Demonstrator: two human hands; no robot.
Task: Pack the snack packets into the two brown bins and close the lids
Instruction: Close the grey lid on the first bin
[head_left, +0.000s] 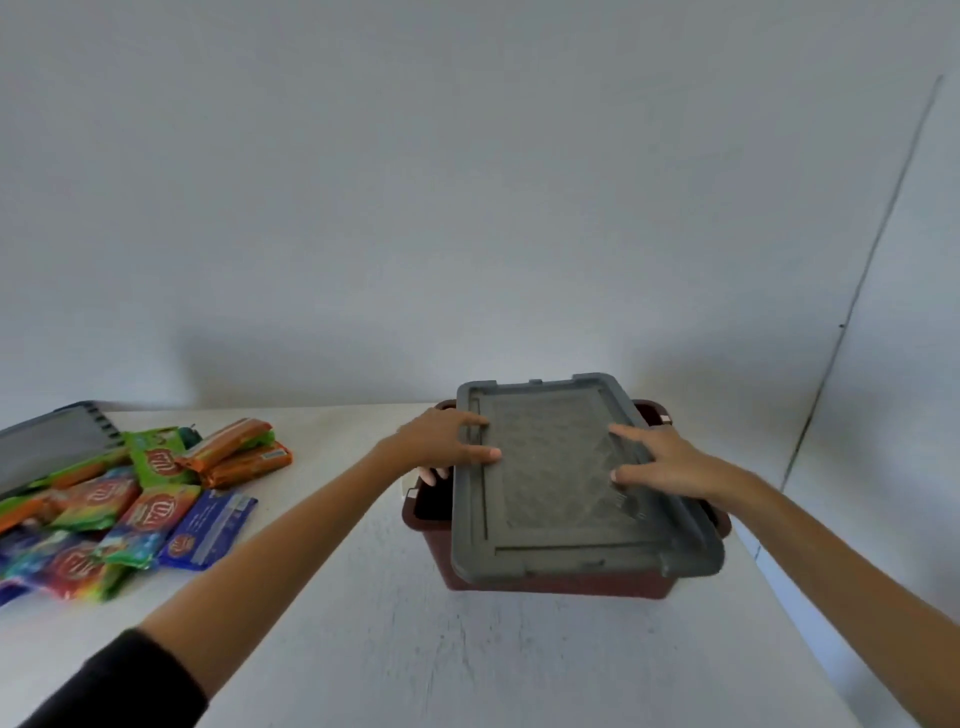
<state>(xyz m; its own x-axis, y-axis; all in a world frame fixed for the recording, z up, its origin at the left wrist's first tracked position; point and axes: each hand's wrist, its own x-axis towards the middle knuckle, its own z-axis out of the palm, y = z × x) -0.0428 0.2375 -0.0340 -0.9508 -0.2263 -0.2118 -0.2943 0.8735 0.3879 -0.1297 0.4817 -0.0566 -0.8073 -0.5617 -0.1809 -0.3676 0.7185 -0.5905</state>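
Note:
A brown bin (561, 584) stands on the white table right of centre. A grey lid (550, 551) lies on it askew, shifted to the right, so a gap of the bin's inside shows along the left rim. My left hand (447, 441) grips the lid's left edge, thumb on top and fingers curled under. My right hand (660, 462) rests on the lid's right side with fingers spread on top. A heap of snack packets (140, 499), green, orange, blue and rainbow-coloured, lies at the far left of the table.
A second grey lid (52, 441) sits at the far left behind the packets; what is under it is hidden. The white table (374, 649) ends at a wall behind, and its right edge runs close beside the bin.

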